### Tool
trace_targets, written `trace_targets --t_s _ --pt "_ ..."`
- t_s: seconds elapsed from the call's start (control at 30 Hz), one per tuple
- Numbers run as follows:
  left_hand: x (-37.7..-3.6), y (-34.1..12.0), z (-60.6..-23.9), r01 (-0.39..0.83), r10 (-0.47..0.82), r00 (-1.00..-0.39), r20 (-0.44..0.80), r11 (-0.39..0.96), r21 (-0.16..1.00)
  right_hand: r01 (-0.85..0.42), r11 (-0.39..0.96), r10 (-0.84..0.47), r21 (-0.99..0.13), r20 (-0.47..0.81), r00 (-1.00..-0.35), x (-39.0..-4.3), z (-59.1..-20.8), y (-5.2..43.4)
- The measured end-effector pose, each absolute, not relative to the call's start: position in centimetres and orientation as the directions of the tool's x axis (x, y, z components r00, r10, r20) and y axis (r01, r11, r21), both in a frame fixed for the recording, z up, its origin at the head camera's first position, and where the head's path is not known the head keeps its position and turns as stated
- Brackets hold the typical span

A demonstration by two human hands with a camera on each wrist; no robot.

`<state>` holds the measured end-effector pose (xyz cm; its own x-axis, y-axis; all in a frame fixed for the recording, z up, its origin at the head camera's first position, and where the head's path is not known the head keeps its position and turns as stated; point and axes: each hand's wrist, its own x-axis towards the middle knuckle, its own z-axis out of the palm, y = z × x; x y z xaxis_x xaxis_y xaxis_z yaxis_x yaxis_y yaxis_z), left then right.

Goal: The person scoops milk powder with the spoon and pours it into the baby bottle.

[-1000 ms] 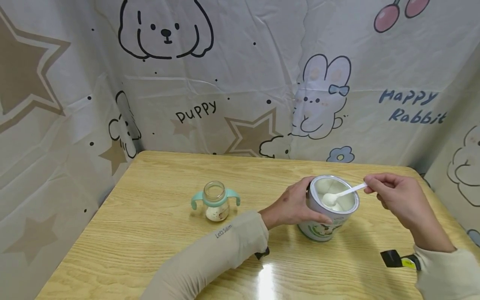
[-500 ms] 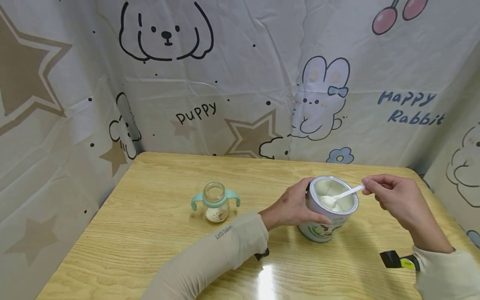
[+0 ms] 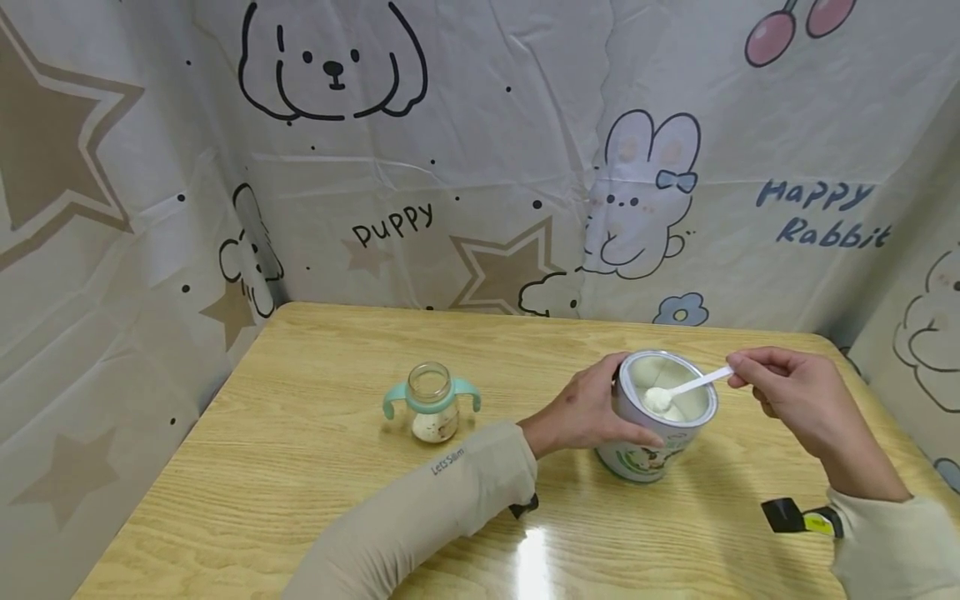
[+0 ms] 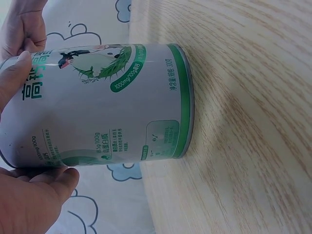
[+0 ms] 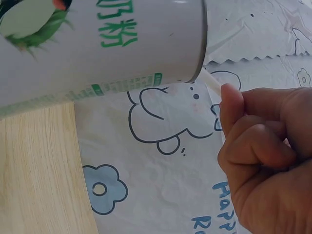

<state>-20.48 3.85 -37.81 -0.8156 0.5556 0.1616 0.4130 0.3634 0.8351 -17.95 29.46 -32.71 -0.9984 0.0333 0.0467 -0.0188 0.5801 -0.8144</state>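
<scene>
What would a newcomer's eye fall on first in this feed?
Probably the open can at the right of the table, gripped by the left hand, with the right hand pinching a white scoop whose bowl, heaped with pale powder, is at its mouth. Next might come the uncapped bottle with mint-green handles, standing to the can's left. Behind the table, the cartoon backdrop also draws attention.

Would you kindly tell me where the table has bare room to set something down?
The table is bare left of the bottle, behind it toward the printed cloth, and in front of the can between the sleeves. It is crowded around the can, where the left hand grips its side and the right hand holds the scoop at its opening.
</scene>
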Motion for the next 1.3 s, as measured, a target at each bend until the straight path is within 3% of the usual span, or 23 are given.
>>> trace_targets --t_s 0.8,1.3 --pt "-20.5 3.1 -37.2 0.42 0.553 -0.817 0.163 0.377 0.826 -0.03 0.478 0.018 -0.878 0.044 -0.999 -18.3 -31.8 30.0" --pt "-20.5 -0.9 -35.0 0.295 0.518 -0.849 0.102 0.305 0.906 -0.013 0.427 0.018 -0.904 0.023 -1.0 -18.7 -29.3 28.9"
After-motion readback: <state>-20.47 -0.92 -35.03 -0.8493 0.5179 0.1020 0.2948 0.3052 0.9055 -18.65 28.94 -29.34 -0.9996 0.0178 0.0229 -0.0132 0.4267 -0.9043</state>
